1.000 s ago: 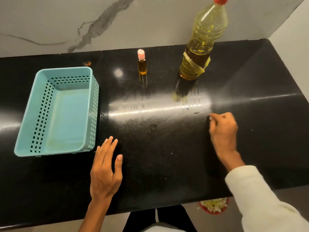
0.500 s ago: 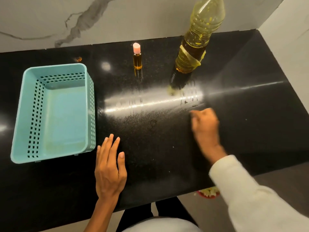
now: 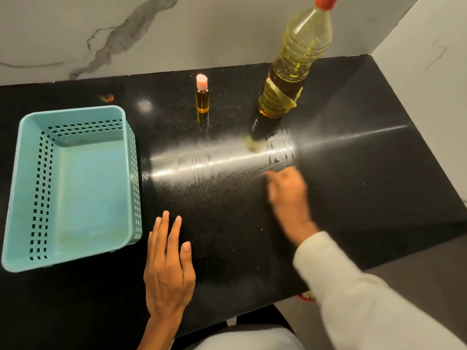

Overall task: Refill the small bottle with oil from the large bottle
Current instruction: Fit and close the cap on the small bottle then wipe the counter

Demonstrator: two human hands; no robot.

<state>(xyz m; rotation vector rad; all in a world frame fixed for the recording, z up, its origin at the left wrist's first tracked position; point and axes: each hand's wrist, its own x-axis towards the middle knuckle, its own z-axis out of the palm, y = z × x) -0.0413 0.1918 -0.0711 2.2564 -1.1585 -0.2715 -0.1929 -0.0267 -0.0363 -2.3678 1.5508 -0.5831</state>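
A small bottle (image 3: pixel 202 98) with amber oil and a pink cap stands upright near the back of the black counter (image 3: pixel 366 173). To its right stands the large oil bottle (image 3: pixel 290 77), red-capped, with a yellow band round its middle. My left hand (image 3: pixel 168 263) rests flat on the counter near the front edge, fingers straight. My right hand (image 3: pixel 286 190) is blurred with motion, over the counter in front of the large bottle and apart from it; its fingers look loosely curled, and I see nothing in them.
A teal perforated basket (image 3: pixel 27 173) sits at the left, with nothing inside. A marble wall runs behind the counter and a white wall closes the right side. A small orange speck (image 3: pixel 108 97) lies near the back left.
My right hand has slid left and slightly toward the large bottle, now blurred. My left hand has stayed flat on the counter.
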